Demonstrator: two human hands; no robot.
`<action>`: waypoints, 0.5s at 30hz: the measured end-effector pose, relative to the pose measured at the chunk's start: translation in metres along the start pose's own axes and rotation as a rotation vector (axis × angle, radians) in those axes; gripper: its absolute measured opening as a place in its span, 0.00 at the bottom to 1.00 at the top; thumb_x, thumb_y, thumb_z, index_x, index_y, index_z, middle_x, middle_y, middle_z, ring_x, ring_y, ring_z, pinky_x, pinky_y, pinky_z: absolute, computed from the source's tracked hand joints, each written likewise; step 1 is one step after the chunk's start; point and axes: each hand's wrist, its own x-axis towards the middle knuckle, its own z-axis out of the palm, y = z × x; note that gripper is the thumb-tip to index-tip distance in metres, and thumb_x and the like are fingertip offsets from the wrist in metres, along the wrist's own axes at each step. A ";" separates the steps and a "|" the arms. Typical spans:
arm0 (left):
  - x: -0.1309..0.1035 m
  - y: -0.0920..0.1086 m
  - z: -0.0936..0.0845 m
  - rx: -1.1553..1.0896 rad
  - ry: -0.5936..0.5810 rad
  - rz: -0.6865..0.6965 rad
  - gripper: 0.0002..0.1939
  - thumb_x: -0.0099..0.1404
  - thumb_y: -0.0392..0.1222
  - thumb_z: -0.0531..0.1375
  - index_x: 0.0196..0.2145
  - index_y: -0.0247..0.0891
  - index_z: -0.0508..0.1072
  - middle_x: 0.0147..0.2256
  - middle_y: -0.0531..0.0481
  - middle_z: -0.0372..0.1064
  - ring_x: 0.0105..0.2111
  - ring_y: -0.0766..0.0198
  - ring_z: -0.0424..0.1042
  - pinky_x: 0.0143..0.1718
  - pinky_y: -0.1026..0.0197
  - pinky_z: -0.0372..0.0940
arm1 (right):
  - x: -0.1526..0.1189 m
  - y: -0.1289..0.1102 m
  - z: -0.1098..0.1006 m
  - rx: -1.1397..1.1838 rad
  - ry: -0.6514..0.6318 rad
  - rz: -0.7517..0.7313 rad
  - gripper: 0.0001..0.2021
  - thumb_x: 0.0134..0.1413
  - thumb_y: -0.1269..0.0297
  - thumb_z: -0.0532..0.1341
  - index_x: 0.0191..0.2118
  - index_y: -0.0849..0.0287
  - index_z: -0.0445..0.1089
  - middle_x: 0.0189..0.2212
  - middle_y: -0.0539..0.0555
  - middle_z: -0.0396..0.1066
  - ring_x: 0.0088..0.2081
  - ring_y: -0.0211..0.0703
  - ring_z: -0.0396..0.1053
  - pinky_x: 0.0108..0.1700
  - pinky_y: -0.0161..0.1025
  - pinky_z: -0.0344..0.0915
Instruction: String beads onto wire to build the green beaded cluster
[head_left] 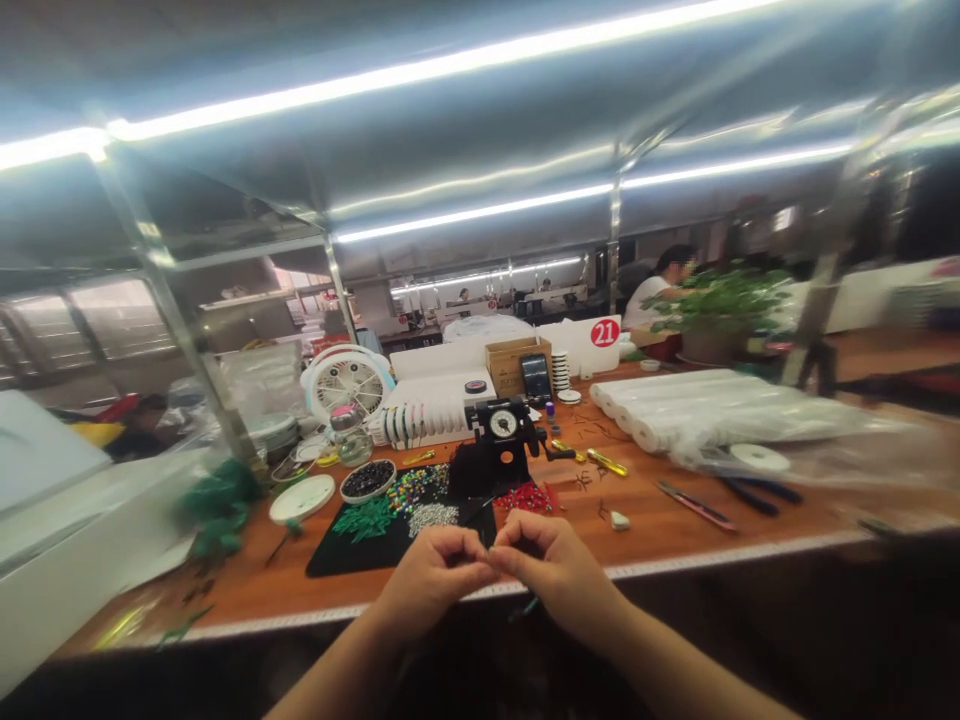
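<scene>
My left hand [437, 578] and my right hand [561, 572] meet fingertip to fingertip over the table's front edge. Both are closed in a pinch, and what lies between the fingers is too small to make out. A thin dark-green strand [528, 607] shows just below my right hand. Right behind the hands lies a black mat [337, 558] bearing green pieces [365, 519], silvery beads [433, 517] and multicoloured beads [416, 487]. Red beads [526, 497] are heaped nearest my right hand. Beyond them stands a black hand-cranked device with a round dial [504, 425].
A dish of dark beads [368, 481], a white lid [302, 498] and a fan [349, 385] stand left. Rightward lie tweezers [696, 506], dark-handled pliers [752, 497] and wrapped white rolls [690, 405]. Thread spools [424, 422] line the back. A person [651, 298] sits beyond a plant [712, 305].
</scene>
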 end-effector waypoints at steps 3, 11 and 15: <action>-0.003 0.004 -0.001 0.030 -0.041 0.026 0.13 0.51 0.45 0.65 0.19 0.34 0.68 0.19 0.55 0.59 0.22 0.68 0.54 0.24 0.65 0.49 | -0.002 0.001 0.000 0.044 -0.051 0.029 0.11 0.45 0.61 0.64 0.24 0.63 0.67 0.20 0.47 0.63 0.24 0.32 0.56 0.27 0.32 0.52; 0.000 -0.007 -0.003 -0.130 -0.104 -0.065 0.13 0.49 0.46 0.66 0.21 0.33 0.69 0.20 0.55 0.60 0.22 0.68 0.54 0.25 0.65 0.48 | -0.003 0.004 0.002 0.115 -0.068 0.142 0.11 0.44 0.59 0.64 0.24 0.62 0.65 0.18 0.45 0.60 0.17 0.29 0.53 0.17 0.29 0.50; 0.003 -0.022 -0.002 -0.290 -0.112 -0.141 0.14 0.47 0.45 0.68 0.23 0.34 0.69 0.22 0.54 0.62 0.23 0.68 0.56 0.26 0.65 0.48 | -0.004 0.003 0.002 0.162 -0.073 0.124 0.11 0.43 0.62 0.65 0.23 0.63 0.64 0.20 0.46 0.61 0.20 0.31 0.57 0.20 0.29 0.57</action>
